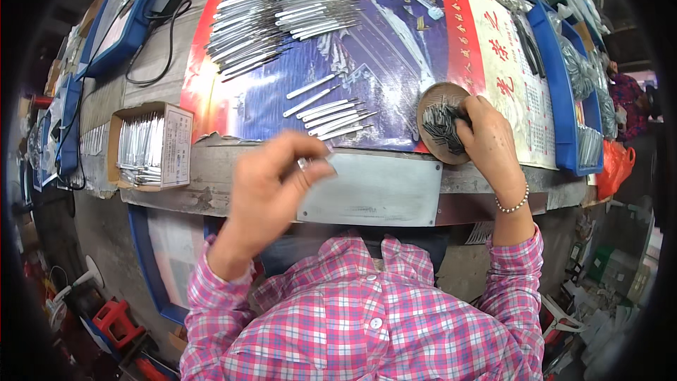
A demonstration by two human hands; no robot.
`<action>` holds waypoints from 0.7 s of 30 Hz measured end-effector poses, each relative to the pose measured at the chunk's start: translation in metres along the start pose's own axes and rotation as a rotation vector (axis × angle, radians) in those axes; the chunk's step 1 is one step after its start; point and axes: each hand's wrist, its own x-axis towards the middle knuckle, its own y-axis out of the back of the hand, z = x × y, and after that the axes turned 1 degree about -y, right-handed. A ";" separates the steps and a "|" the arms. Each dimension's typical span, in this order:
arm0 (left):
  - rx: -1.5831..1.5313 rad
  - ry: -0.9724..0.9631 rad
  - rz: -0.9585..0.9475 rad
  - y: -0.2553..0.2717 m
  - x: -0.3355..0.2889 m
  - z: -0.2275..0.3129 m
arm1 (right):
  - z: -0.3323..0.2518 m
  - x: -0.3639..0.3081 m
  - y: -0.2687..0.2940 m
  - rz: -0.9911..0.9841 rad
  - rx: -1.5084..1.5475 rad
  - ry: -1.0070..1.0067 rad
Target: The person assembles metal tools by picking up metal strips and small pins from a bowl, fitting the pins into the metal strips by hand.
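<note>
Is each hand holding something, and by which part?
Left hand: perhaps something shiny, too blurred to tell. Right hand: at dark pieces in the bowl; any grip is hidden.

The slender rods [310, 101] looked metallic, their pale shafts smooth and shiny. Beneath them, the poster [261, 102] was glossy paper, washed with bright glare. The table [162, 77] was greyed wood, matt, its front edge rough and worn. The flat plate [374, 180] was smooth metal with a dull sheen, scuffed near its lower edge. Dark pins [443, 125] gleamed like metal in a dull brown bowl [429, 102] of unclear material. The carton [176, 148] was matt cardboard; the blue bin [564, 99], smooth plastic; the red bag [615, 169], thin, crinkled plastic. The checked shirt [296, 331] was soft, matt cloth with glossy buttons [375, 323].
</note>
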 end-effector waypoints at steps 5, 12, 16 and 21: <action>-0.099 0.067 -0.147 -0.023 -0.039 0.002 | 0.003 0.006 -0.001 -0.074 -0.010 -0.010; -0.345 0.135 -0.228 -0.042 -0.042 0.006 | 0.005 -0.002 0.007 -0.014 0.353 -0.099; -0.474 0.171 -0.251 -0.049 -0.039 0.008 | -0.011 -0.021 0.018 -0.081 1.036 -0.250; -0.529 0.209 -0.278 -0.055 -0.039 0.012 | -0.053 -0.046 0.018 -0.318 1.469 -0.277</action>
